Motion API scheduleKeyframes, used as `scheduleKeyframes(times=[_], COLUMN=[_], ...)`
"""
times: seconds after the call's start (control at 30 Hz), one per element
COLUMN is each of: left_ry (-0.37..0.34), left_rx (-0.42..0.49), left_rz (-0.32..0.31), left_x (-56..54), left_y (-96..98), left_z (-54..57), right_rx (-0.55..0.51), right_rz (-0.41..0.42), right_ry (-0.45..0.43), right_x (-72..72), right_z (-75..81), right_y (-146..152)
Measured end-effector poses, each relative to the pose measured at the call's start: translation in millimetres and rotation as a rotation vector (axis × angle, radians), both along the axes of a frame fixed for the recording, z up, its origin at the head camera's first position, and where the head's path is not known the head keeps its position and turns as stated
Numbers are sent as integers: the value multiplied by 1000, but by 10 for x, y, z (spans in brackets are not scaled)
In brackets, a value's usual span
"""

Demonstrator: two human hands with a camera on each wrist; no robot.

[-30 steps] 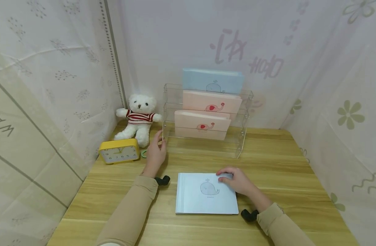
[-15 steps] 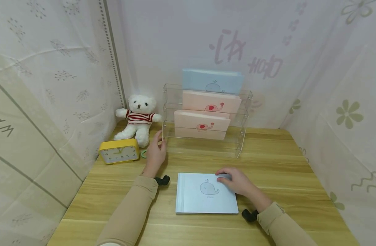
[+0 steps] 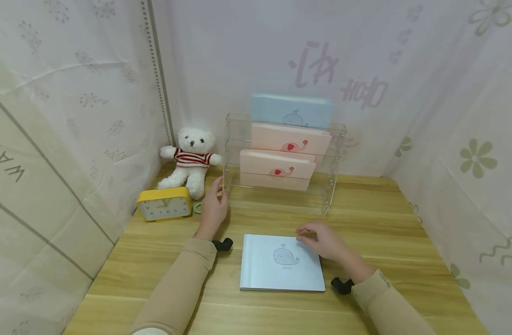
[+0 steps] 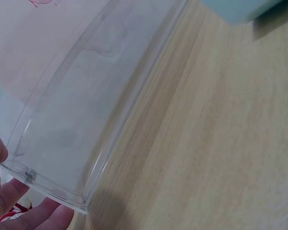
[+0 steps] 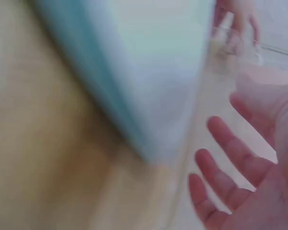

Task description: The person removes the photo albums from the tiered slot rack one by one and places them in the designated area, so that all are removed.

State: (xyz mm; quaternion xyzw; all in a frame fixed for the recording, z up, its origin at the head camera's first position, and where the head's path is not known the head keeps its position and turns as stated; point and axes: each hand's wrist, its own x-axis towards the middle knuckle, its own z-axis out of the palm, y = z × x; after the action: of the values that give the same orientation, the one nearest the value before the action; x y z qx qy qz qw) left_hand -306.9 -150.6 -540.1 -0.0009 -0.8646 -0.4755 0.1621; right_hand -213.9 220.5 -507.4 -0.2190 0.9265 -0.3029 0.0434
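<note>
1. One white booklet [image 3: 264, 274] with a gray whale on its cover lies flat on the wood-grain surface [image 3: 389, 228]; clock directions below are taken from it in the head view.
2. At 2 o'clock, one right hand [image 3: 328, 243] hovers by the booklet's upper right corner, its grasp released, fingers spread and holding nothing in the right wrist view; whether the thumb tip touches the cover cannot be told.
3. At 10 o'clock, one left hand [image 3: 214, 211] grips the near end wall of a clear rack [image 3: 316, 186], thumb on the inner side, fingers on the outer.
4. The one rack stands at 12 o'clock, bearing three albums on rising tiers: a front pink album [image 3: 256, 174] and a middle pink album [image 3: 268, 136], each with a red elephant, and one blue album [image 3: 272, 109] with a whale at the back.
5. One white teddy bear [image 3: 193, 158] in a striped sweater sits between 10 and 11 o'clock.
6. At 10 o'clock, before the bear, stands one yellow clock [image 3: 165, 204]; one green ring [image 3: 195, 209], partly hidden, lies between clock and left hand.
</note>
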Motion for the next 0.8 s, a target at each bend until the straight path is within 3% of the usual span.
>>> scheduleKeyframes(times=[0.27,0.4,0.57,0.8], left_ry=[18,17,28,27], left_rx=[5,-5,-13,2], left_rz=[1,7,10,7], left_x=[-16,-22,-19,-2], left_y=[-11,-16,-24,-8], left_z=[-10,-11,9,0], right_rx=[-199,-293,-355,-476], right_rz=[-192,-302,-406,-427], right_ry=[187,268,286,240], right_x=[-330,-487,-682,-943], right_z=[537,735,842,882], right_y=[-53,-113,-187,-258])
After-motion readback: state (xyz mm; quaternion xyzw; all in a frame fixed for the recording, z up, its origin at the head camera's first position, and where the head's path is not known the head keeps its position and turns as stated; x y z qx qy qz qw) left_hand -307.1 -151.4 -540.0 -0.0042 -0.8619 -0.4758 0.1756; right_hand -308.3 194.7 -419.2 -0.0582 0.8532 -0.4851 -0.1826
